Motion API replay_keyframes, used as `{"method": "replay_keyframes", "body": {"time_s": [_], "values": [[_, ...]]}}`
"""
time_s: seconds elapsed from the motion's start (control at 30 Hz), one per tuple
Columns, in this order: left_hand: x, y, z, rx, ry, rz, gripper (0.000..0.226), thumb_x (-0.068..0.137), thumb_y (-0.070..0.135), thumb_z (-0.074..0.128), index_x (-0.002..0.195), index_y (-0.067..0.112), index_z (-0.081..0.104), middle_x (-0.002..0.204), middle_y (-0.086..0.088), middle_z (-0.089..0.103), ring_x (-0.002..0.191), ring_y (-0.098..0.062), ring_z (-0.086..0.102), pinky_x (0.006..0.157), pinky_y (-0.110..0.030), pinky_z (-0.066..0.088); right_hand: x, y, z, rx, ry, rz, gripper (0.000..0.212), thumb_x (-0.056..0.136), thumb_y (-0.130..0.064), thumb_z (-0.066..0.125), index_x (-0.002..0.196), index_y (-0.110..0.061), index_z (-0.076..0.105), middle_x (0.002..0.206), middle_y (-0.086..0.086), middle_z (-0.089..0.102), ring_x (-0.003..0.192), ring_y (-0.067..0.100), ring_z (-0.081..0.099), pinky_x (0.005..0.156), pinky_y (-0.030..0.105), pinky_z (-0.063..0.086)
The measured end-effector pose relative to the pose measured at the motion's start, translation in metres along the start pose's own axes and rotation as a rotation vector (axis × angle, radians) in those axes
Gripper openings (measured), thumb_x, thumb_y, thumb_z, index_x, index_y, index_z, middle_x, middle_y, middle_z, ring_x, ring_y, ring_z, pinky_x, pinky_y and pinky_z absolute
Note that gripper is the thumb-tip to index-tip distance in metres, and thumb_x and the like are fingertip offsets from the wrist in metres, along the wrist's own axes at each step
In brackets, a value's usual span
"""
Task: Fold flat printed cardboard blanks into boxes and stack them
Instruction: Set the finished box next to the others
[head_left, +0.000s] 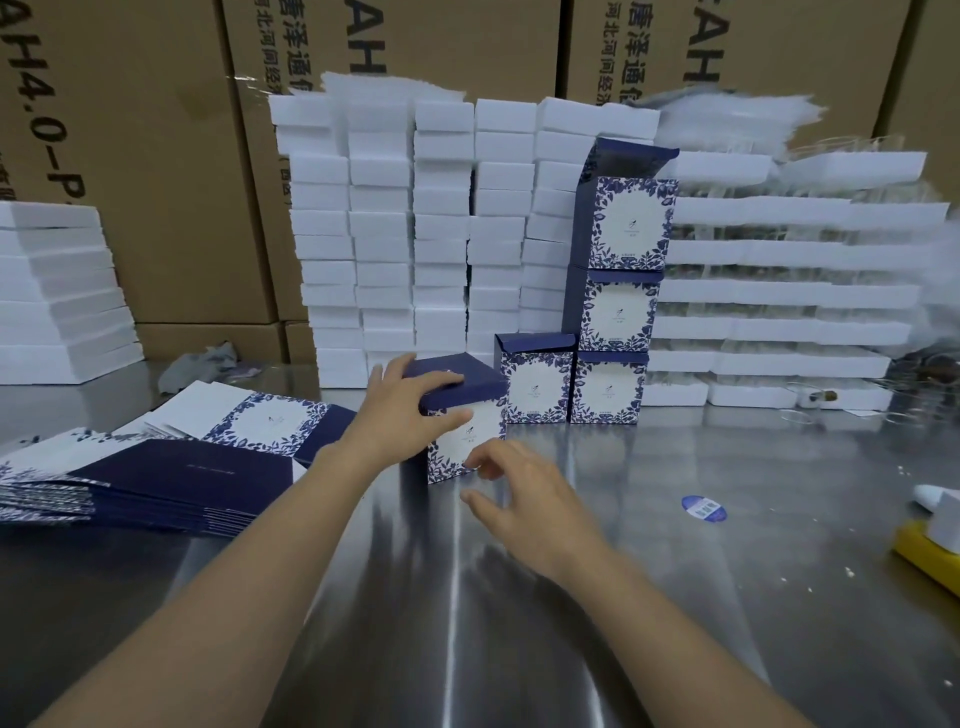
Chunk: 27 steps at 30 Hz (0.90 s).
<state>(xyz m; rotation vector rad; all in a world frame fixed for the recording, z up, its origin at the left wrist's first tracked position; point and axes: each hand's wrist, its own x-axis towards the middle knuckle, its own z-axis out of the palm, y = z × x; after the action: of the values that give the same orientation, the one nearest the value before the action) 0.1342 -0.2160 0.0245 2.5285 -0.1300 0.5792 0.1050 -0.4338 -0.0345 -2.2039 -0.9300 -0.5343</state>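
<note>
The folded box (464, 442) stands near the middle of the steel tabletop (649, 597), its navy lid clasped by the left hand (410, 410), fingers on top and thumb across the printed front, hiding part of it from us. The right hand (519, 499) hovers just before it, fingers loosely curled round nothing; whether a fingertip touches we cannot tell. Behind stands a column of finished boxes (618, 312) against white foam blocks (415, 234), and the flat blanks (156, 478) at the left edge run out of frame.
</note>
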Motion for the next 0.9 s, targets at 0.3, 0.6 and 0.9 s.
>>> {"method": "replay_keyframes", "body": {"time_s": [0.3, 0.6, 0.9], "values": [[-0.031, 0.008, 0.005, -0.647, -0.097, -0.097, 0.052, 0.085, 0.039, 0.088, 0.127, 0.059, 0.065, 0.159, 0.018, 0.038, 0.129, -0.009, 0.059, 0.09, -0.021, 0.054, 0.006, 0.014, -0.008, 0.42, 0.249, 0.393, 0.063, 0.097, -0.033, 0.072, 0.149, -0.045, 0.039, 0.14, -0.009, 0.057, 0.115, 0.002, 0.063, 0.104, 0.033, 0.051], [-0.028, 0.014, 0.032, -0.557, 0.33, -0.068, 0.073, 0.075, 0.04, 0.095, 0.127, 0.06, 0.047, 0.112, 0.034, 0.065, 0.088, -0.007, 0.069, 0.082, -0.03, 0.057, 0.007, 0.036, -0.003, 0.55, 0.152, 0.53, 0.045, 0.098, -0.022, 0.072, 0.134, -0.04, 0.053, 0.115, -0.003, 0.065, 0.094, 0.011, 0.069, 0.075, 0.023, 0.051], [0.127, 0.072, -0.023, -0.502, 0.395, 0.071, 0.079, 0.074, 0.043, 0.095, 0.136, 0.048, 0.046, 0.122, 0.019, 0.061, 0.106, -0.01, 0.061, 0.088, -0.034, 0.057, -0.003, 0.051, 0.016, 0.381, 0.127, 0.549, 0.029, 0.093, -0.013, 0.071, 0.107, -0.037, 0.062, 0.08, -0.006, 0.067, 0.076, 0.009, 0.065, 0.084, 0.04, 0.057]]}}
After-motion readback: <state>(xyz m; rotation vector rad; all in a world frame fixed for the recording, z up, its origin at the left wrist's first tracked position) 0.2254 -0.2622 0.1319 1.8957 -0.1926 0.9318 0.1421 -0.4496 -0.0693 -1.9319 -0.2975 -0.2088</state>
